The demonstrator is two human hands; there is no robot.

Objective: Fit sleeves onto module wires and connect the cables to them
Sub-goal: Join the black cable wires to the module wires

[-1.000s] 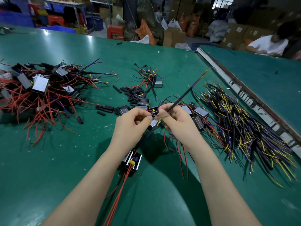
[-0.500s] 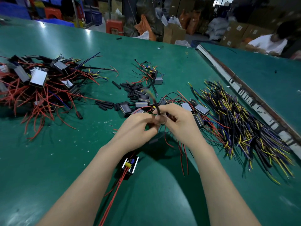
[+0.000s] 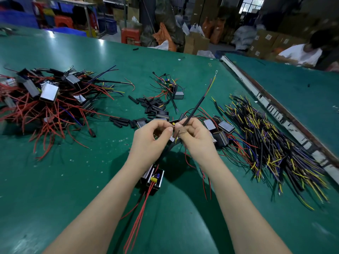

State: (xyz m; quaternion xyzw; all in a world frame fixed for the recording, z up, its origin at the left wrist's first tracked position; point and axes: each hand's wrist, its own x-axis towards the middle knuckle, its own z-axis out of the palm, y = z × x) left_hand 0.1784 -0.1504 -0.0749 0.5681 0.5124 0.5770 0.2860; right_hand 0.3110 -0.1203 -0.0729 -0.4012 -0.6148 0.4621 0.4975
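Left hand (image 3: 149, 142) pinching wire ends above the module (image 3: 152, 177); right hand (image 3: 195, 137) gripping the black cable (image 3: 197, 105), now raised and angling away again, unlike half a second ago.

Green table (image 3: 55, 180); cardboard boxes (image 3: 266, 43), red stool (image 3: 130, 36) behind; white-shirted person (image 3: 300, 54) far right.

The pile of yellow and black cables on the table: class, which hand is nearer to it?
Right. The right hand is just beside the cable pile; the left hand lies beyond it, farther away.
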